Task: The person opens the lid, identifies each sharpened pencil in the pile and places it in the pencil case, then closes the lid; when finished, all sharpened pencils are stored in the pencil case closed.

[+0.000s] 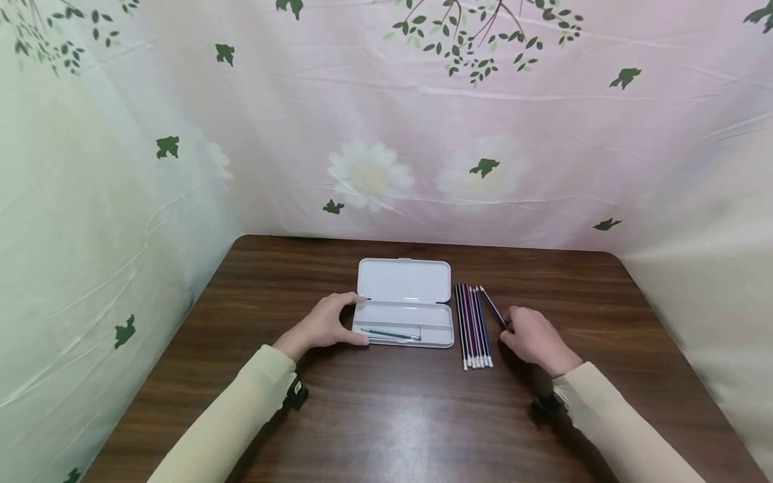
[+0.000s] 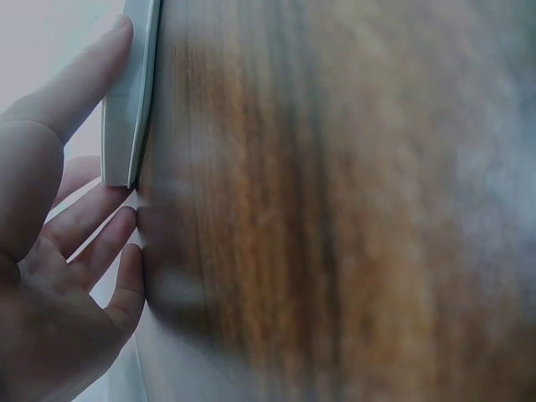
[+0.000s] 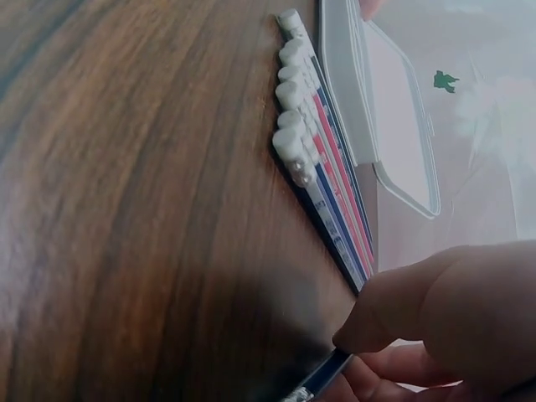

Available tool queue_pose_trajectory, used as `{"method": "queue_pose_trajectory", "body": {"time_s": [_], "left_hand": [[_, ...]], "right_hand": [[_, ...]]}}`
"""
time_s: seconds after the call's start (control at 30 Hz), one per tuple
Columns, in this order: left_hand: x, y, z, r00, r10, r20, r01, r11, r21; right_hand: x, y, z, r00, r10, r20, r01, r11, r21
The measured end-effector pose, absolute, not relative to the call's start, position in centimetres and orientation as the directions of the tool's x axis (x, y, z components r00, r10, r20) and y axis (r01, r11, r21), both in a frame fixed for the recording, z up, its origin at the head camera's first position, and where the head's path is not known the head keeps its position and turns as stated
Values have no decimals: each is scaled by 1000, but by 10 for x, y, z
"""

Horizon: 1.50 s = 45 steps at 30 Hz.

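Observation:
A white pencil case (image 1: 403, 322) lies on the table with its lid folded back, a green pencil (image 1: 389, 333) in its front compartment. My left hand (image 1: 329, 323) holds the case's left end, thumb at the near corner and fingers at the far side. In the left wrist view the thumb (image 2: 100, 63) lies along the case's wall (image 2: 130, 117). My right hand (image 1: 536, 339) pinches a dark pencil (image 1: 495, 308) between thumb and fingers, its tip toward the row. That row of pencils (image 1: 474, 325) lies between the case and my right hand, white erasers toward me.
The case's open lid (image 1: 404, 280) leans toward the back. Dark wood table (image 1: 386, 416) surrounds everything, with a patterned cloth (image 1: 374, 134) hanging behind it and along both sides. White eraser ends (image 3: 293, 126) show close up in the right wrist view.

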<state>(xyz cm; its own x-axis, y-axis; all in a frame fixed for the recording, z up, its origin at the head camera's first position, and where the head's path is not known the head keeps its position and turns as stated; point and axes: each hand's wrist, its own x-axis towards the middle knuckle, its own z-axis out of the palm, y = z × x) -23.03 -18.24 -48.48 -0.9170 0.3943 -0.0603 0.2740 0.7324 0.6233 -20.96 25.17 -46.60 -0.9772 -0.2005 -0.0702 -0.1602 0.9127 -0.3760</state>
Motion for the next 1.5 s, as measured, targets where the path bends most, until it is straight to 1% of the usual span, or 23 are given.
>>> {"method": "queue_pose_trajectory", "body": {"time_s": [0.2,0.43,0.6,0.8,1.03,1.23,1.5], "left_hand": [[-231,-183,-484,-918,392,-66,269,736,621],[-230,-183,-484,-918,392,-65,268,733,625],[-230,-183,-485,-917,394,-65,269,729,630],[-230,-183,-485,-914,401,-62,275,725,631],[-228,-182,-482,-916,394,-71,266,731,628],[-230,-183,-484,-918,391,-69,265,732,628],[-229,-183,-483,-918,391,-69,265,733,627]], "right_hand": [[-210,257,-462,-976,-219,-5,-198,892,-405],[-209,256,-458,-959,-265,101,-281,846,-453],[-207,249,-456,-933,-322,159,-358,802,-478],[-209,234,-454,-892,-393,223,-452,760,-467],[-213,215,-453,-856,-453,251,-517,724,-458],[-220,195,-453,-816,-505,283,-578,699,-421],[-226,166,-456,-801,-550,236,-595,686,-419]]}}
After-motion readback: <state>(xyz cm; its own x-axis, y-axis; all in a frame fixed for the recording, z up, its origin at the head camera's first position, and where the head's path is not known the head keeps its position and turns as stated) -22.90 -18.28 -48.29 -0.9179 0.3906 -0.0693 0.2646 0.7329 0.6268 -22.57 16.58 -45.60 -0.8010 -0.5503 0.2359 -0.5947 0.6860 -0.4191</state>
